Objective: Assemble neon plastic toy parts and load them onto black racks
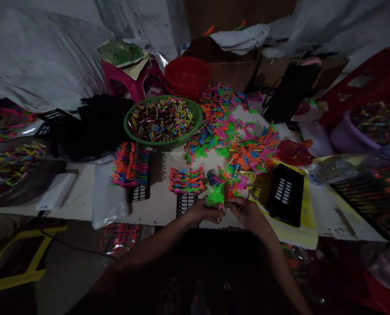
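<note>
My left hand (204, 212) and my right hand (244, 210) meet at the near edge of the white table (83, 194). Between them they pinch a small bright green plastic toy piece (215, 195). Just beyond the hands lies a loose heap of coloured plastic toy pieces (234, 135), pink, orange, green and blue. Two black racks stand to the left, one (186, 181) close to my left hand and one (131, 167) further left, both loaded with rows of the same pieces. A green bowl (163, 142) full of small coloured sticks sits behind them.
A black slotted tray (285, 194) lies right of my hands on yellow paper. A red basket (185, 75) and cardboard boxes stand at the back. A clear plastic bag (108, 197) and a white box (55, 192) lie left. Bowls of pieces sit at both sides.
</note>
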Demonstrator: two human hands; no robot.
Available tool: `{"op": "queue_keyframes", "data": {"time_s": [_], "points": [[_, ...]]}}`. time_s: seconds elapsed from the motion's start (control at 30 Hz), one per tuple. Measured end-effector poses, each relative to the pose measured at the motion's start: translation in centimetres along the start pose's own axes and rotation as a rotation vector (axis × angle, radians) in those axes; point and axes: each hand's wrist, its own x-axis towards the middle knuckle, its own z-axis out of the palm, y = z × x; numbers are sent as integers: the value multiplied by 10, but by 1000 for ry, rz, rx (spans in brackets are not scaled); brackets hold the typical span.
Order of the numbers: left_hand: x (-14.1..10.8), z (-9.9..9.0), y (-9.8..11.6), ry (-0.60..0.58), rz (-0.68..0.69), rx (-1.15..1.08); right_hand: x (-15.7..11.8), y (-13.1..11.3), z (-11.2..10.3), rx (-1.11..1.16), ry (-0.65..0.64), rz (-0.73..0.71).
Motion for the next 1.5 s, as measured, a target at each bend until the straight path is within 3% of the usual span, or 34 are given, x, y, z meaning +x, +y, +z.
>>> {"op": "queue_keyframes", "data": {"time_s": [0.1, 0.2, 0.27, 0.37, 0.43, 0.53, 0.6, 0.67, 0.73, 0.8, 0.87, 0.93, 1.03, 1.2, 1.27, 1.33, 1.4, 1.47, 1.5], "points": [[-13, 7, -5, -109, 178, 335, 14, 7, 4, -226, 130, 259], [-26, 8, -6, -145, 409, 637, 36, 7, 23, -438, 68, 411], [-35, 4, -3, -86, 527, 757, 48, 6, 34, -503, 13, 449], [-57, -9, 6, 63, 621, 798, 57, 8, 35, -539, 38, 498], [-75, -20, 11, 156, 623, 768, 57, 14, 25, -570, 137, 533], [-99, -38, 13, 270, 571, 731, 52, 27, 5, -594, 404, 568], [-107, -50, 10, 365, 553, 715, 47, 35, -3, -526, 570, 501], [-111, -63, 5, 478, 575, 719, 40, 38, -2, -389, 657, 355], [-112, -76, -1, 642, 627, 754, 32, 36, 9, -275, 610, 181], [-113, -89, -7, 865, 652, 816, 24, 29, 25, -293, 458, 57], [-113, -100, -15, 1076, 579, 898, 19, 21, 41, -437, 271, 42], [-113, -108, -24, 1158, 402, 986, 18, 13, 52, -591, 132, 118], [-108, -114, -32, 1098, 173, 1090, 28, 2, 58, -687, 66, 211], [-102, -124, -28, 950, 44, 1157, 53, -5, 52, -656, -94, 252], [-105, -131, -24, 895, 9, 1089, 55, 0, 44, -615, -65, 225], [-110, -138, -21, 861, 71, 948, 50, 5, 35, -512, 108, 151], [-114, -141, -18, 831, 219, 749, 39, 8, 27, -323, 294, 91], [-115, -136, -16, 813, 356, 573, 26, 6, 27, -105, 362, 65], [-114, -131, -16, 809, 404, 515, 21, 4, 31, -9, 333, 61]]}}
